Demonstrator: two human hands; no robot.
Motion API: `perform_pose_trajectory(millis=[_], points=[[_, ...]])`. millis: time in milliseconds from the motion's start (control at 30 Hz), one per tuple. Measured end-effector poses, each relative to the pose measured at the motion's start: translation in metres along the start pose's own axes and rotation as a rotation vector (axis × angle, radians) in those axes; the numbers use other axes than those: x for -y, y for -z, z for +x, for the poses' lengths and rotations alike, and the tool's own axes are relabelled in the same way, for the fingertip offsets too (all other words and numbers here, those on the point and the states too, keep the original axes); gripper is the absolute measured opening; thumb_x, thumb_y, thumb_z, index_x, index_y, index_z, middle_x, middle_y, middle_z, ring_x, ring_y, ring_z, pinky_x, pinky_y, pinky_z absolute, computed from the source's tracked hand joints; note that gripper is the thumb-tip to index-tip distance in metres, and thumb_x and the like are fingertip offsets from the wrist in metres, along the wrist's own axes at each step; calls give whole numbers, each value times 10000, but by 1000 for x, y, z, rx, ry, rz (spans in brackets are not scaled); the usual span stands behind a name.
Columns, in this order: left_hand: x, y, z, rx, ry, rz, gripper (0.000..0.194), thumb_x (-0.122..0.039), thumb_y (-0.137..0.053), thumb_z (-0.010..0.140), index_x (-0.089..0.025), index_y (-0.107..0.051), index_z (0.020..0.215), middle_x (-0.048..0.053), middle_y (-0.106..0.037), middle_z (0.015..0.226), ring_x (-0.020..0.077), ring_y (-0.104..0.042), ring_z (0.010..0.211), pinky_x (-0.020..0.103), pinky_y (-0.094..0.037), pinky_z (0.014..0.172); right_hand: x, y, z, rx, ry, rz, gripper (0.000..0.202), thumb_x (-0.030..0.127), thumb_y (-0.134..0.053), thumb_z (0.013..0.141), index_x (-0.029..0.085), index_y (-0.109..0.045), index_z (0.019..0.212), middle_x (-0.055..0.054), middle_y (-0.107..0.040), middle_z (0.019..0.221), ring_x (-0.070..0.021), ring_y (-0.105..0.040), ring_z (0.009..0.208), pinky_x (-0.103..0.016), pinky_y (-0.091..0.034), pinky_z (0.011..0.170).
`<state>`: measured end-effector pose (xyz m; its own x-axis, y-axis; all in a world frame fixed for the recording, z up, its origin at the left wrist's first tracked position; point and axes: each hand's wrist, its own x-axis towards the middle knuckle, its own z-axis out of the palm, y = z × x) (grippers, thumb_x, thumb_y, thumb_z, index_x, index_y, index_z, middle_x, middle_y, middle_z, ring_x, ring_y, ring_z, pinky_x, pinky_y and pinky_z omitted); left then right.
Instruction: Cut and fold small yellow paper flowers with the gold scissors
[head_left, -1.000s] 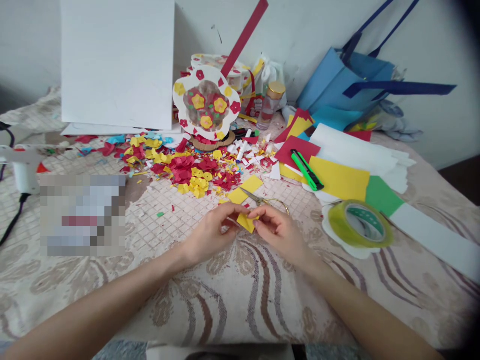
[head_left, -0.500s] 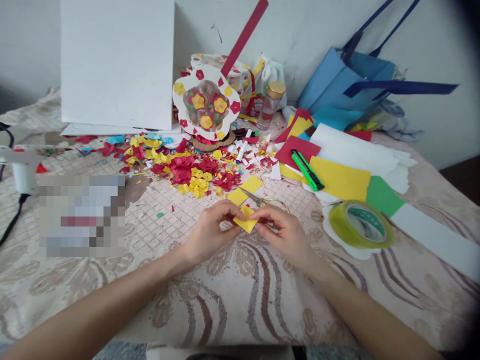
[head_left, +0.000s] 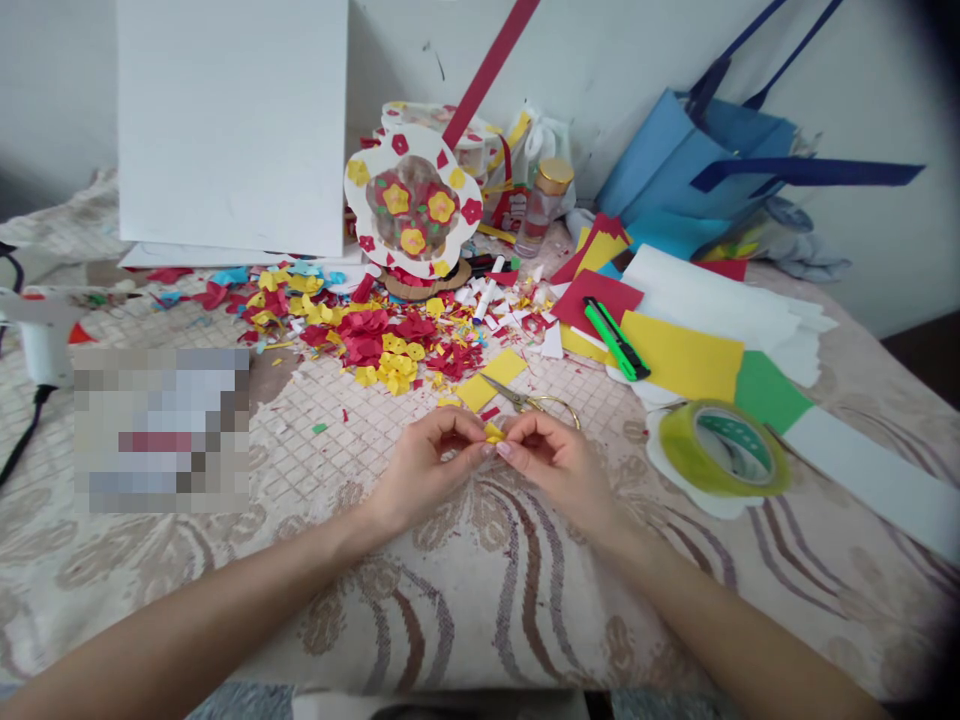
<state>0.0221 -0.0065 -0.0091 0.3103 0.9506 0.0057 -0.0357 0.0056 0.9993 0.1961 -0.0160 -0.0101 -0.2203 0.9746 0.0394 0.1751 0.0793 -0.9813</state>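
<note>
A small folded piece of yellow paper (head_left: 494, 433) is pinched between the fingertips of both hands, low over the table. My left hand (head_left: 431, 460) grips its left side, thumb below. From the right, my right hand (head_left: 559, 458) closes on the other side; fingers cover most of the paper. Just beyond the hands lie scissors (head_left: 525, 402) with gold handles, their blades resting on a yellow paper strip (head_left: 491, 380). Cut yellow paper flowers (head_left: 397, 368) and red paper flowers (head_left: 365, 335) are heaped farther off to the left.
A green utility knife (head_left: 615, 338) lies on coloured paper at right, near a tape roll (head_left: 721, 448). A flower-shaped lantern (head_left: 414, 205) stands behind the scraps. At left are a glue gun (head_left: 45, 335) and a pixelated area. A blue bag (head_left: 697, 160) leans at back right.
The yellow paper was a flat, creased square; now it is folded smaller between the fingers. Both hands have drawn closer together, and their thumbs nearly meet.
</note>
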Motion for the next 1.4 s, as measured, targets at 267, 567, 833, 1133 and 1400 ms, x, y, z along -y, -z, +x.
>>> perform_pose_trajectory(millis=[267, 567, 833, 1133, 1400], points=[[-1, -1, -1, -36, 81, -35, 152, -254, -688, 724, -127, -607, 738, 29, -608, 750, 123, -572, 713, 244, -471, 686, 5, -4, 0, -39, -85, 26, 158, 284, -632, 795, 180, -540, 718, 12, -562, 673, -110, -525, 610, -240, -442, 578], [0, -4, -3, -86, 134, -28, 144, -234, -665, 726, -121, -578, 706, 37, -616, 709, 118, -569, 660, 248, -462, 635, 2, -8, -1, -36, -100, 148, 145, 249, -628, 805, 194, -499, 771, 31, -532, 696, -97, -530, 607, -233, -449, 582], [3, -5, -3, -97, 128, -160, 279, -184, -701, 693, -152, -505, 890, 0, -595, 757, 108, -579, 709, 239, -468, 665, -2, -10, -3, -8, -81, 143, 121, 213, -587, 830, 206, -493, 907, 8, -555, 779, -117, -537, 700, -255, -451, 655], [5, -5, -1, -71, 130, -149, 242, -188, -681, 723, -138, -514, 891, -3, -579, 727, 95, -559, 689, 224, -459, 653, -2, -10, -4, 10, -70, 124, 105, 186, -558, 838, 204, -499, 923, -3, -557, 809, -127, -539, 734, -272, -451, 674], [6, -4, -4, -46, 104, -148, 215, -190, -667, 752, -142, -519, 900, 0, -571, 769, 90, -553, 718, 219, -462, 668, -2, -11, -4, 15, -78, 131, 101, 181, -560, 833, 199, -503, 915, -4, -559, 803, -124, -540, 724, -272, -458, 668]])
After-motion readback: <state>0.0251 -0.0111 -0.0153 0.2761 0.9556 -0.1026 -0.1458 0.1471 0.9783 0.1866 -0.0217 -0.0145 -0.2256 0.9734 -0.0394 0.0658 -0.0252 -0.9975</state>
